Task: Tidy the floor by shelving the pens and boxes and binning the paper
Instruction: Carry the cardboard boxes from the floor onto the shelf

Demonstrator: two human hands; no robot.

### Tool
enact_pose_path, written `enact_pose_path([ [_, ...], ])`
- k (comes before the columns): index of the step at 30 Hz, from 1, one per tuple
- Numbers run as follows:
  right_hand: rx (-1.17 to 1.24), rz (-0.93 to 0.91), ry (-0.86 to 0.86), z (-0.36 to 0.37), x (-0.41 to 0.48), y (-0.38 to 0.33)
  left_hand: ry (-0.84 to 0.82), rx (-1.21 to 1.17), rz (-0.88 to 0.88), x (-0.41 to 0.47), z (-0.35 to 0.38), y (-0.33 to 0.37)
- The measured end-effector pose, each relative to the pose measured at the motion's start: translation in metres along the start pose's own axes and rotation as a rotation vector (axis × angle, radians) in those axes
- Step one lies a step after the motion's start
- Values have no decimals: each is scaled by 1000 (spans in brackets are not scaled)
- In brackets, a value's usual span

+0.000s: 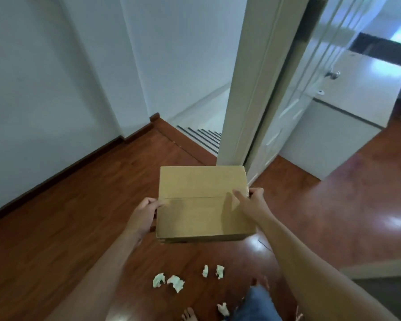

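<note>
A closed brown cardboard box (202, 202) is held up in front of me, above the wooden floor. My left hand (145, 212) grips its left side, thumb on the top flap. My right hand (250, 202) grips its right side, with the thumb lying on the lid. Several crumpled pieces of white paper lie on the floor below the box: two (169, 281) close together, two smaller ones (214, 271) to their right, and one (223, 309) by my foot. No pens or shelf are in view.
Stairs (204, 135) go down straight ahead, behind a floor edge. A pale door frame (252, 89) stands right of them, opening onto a room with white cabinets (329, 126). A white wall (44, 89) with dark skirting runs along the left. My feet (190, 315) stand at the bottom.
</note>
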State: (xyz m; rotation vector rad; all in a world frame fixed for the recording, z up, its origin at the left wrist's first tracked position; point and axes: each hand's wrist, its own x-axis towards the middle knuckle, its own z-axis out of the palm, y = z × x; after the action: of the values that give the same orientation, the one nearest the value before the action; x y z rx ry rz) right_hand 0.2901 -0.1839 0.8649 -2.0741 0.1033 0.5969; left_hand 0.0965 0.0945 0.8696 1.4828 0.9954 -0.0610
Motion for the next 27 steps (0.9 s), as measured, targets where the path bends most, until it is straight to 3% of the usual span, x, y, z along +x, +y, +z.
enact_pose_path([
  [16, 328, 206, 424, -186, -199, 171, -388, 300, 124, -104, 209, 9],
  [27, 562, 368, 788, -308, -414, 342, -759, 474, 225, -299, 381, -61],
])
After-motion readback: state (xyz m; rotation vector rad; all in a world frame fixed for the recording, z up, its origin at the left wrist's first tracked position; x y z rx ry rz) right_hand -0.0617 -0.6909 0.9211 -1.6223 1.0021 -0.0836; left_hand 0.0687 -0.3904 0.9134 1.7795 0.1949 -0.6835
